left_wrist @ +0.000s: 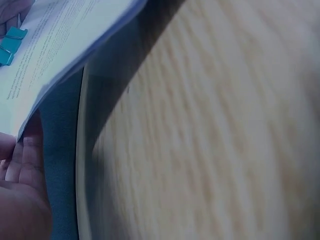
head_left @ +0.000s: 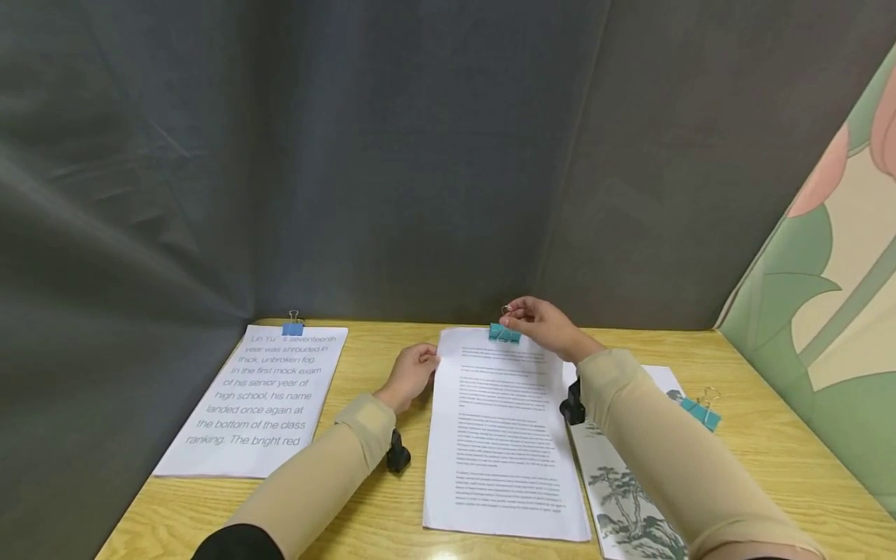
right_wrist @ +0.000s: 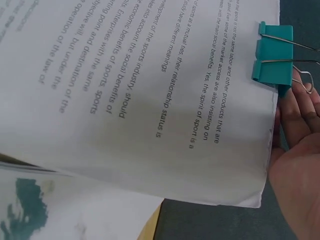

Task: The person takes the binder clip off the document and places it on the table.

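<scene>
A stack of printed paper (head_left: 500, 435) lies in the middle, its near part on the table and its top end raised in the left wrist view. A teal binder clip (head_left: 504, 333) sits on its top edge. My left hand (head_left: 409, 375) pinches the stack's upper left edge, thumb on top and fingers beneath. At the top edge, my right hand (head_left: 546, 327) holds the wire handle of the clip between thumb and fingers. The right wrist view shows the clip (right_wrist: 275, 55) biting the paper, with the right hand (right_wrist: 302, 150) beside it; the thumb is hidden there.
To the left lies another printed stack (head_left: 259, 404) with a blue binder clip (head_left: 292, 329). At right, partly under the right forearm, is a stack with a tree picture (head_left: 630, 498) and a second teal clip (head_left: 701, 414). A dark curtain (head_left: 420, 155) stands behind the table.
</scene>
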`<state>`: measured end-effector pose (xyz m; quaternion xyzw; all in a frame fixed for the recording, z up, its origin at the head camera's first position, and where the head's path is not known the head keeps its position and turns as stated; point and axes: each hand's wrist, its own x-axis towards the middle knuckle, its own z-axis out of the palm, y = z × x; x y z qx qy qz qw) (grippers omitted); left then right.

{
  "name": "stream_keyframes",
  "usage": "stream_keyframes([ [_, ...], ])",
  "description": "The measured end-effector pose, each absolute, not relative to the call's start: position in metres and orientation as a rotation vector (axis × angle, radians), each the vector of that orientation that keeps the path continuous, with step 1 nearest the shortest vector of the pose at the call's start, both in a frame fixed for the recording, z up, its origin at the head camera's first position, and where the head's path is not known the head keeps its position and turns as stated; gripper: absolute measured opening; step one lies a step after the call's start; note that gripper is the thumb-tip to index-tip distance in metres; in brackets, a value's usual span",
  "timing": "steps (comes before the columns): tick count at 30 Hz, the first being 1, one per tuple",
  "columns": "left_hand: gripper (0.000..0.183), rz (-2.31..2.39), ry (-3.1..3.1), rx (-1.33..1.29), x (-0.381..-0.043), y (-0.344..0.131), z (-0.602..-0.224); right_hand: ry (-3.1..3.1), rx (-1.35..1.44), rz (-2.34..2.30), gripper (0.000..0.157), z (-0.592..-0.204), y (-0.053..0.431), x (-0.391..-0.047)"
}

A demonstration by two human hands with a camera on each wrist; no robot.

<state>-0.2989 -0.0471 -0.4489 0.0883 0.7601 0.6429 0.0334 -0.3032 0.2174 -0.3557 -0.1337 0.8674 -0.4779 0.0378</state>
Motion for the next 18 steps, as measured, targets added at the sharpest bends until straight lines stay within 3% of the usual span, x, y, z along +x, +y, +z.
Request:
stream_keyframes([
  [18,0.027,1.782,2.469,0.2,-0.297,-0.045,-0.45,2.592,-0.153,-1.867,0.05,-0.373,0.228,-0.308],
])
